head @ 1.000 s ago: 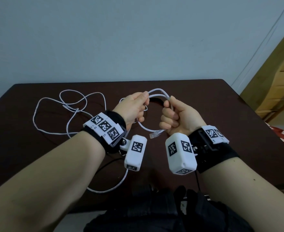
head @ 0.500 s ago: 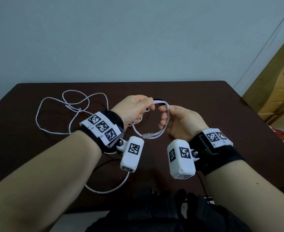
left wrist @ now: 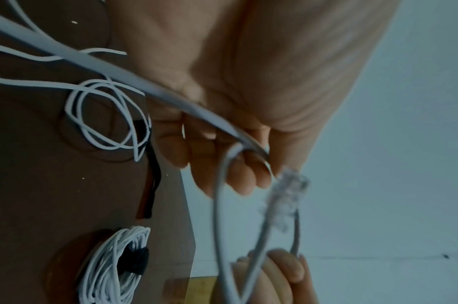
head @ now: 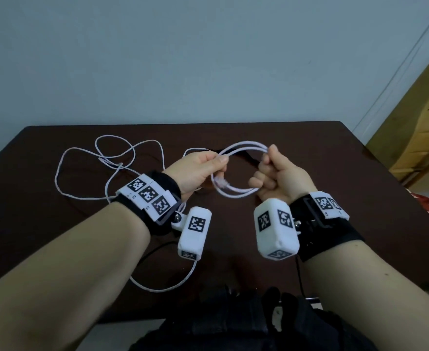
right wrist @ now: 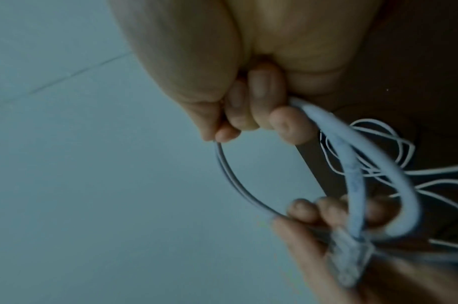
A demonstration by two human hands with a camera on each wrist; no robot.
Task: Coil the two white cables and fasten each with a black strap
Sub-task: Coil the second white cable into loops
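I hold a coil of thick white cable (head: 249, 145) in the air between both hands, above the dark table (head: 360, 198). My left hand (head: 219, 163) pinches the coil's left side between thumb and fingers. The fingers of my right hand (head: 266, 158) are curled round its right side. The cable's clear plug (head: 221, 183) hangs inside the loop by my left hand. Its loose tail runs under my left wrist. A black strap (head: 250, 160) lies on the table behind the coil. In the left wrist view a thin white bundle (left wrist: 116, 265) with a black strap round it lies on the table.
Thin white cable (head: 112, 157) sprawls in loose loops over the table's far left. A wooden piece of furniture (head: 423, 122) stands to the right of the table. Dark fabric (head: 233, 325) lies in front of the near edge.
Both hands have risen and moved apart, widening the coil. My right hand went from loosely cupped to curled round the strands. The plug has swung over to my left hand.
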